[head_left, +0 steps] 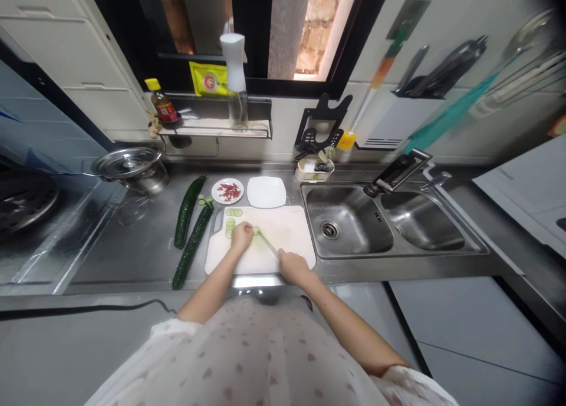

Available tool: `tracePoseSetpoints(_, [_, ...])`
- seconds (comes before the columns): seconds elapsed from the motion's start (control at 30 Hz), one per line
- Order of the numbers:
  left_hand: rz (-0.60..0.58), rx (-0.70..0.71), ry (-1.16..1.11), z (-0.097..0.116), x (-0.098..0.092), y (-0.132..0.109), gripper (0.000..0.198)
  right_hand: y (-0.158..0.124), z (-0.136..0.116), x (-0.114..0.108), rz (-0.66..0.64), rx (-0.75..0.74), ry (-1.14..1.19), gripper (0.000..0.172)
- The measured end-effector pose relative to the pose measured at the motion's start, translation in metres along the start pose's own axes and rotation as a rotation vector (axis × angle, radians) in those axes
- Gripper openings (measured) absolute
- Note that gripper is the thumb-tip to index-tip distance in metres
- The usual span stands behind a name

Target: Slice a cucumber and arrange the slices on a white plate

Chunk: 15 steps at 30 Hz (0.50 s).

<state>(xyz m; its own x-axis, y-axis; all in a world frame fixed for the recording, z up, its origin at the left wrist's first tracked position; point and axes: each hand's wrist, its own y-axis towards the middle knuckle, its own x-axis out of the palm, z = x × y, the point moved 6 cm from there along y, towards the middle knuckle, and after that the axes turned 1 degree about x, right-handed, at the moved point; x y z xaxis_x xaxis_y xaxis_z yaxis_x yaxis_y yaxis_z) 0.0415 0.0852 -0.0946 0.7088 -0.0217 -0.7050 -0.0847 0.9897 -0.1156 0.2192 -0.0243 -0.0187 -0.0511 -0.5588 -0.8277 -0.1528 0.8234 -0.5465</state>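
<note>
My left hand (241, 237) rests curled on the white cutting board (287, 229), pressing down a short piece of cucumber (256, 231) whose cut end shows by my fingers. My right hand (292, 267) is closed round the handle of a knife (269, 244) whose blade reaches up to that cucumber end. Several cucumber slices (232, 217) lie on the board's upper left part. Two whole cucumbers (188, 229) lie on the steel counter left of the board.
Behind the board stand a small plate of chopped red chilli (227, 190) and a bare white plate (266, 191). A double steel sink (380, 220) is to the right, a lidded pot (132, 167) to the far left. A shelf with bottles (212, 123) runs along the wall.
</note>
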Motion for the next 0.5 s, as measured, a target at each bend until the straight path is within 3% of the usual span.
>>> tracePoseSetpoints(0.5, [-0.004,-0.002,0.015,-0.001,0.002,0.002,0.024,0.013,-0.007,-0.007,0.003,-0.022,0.005,0.031])
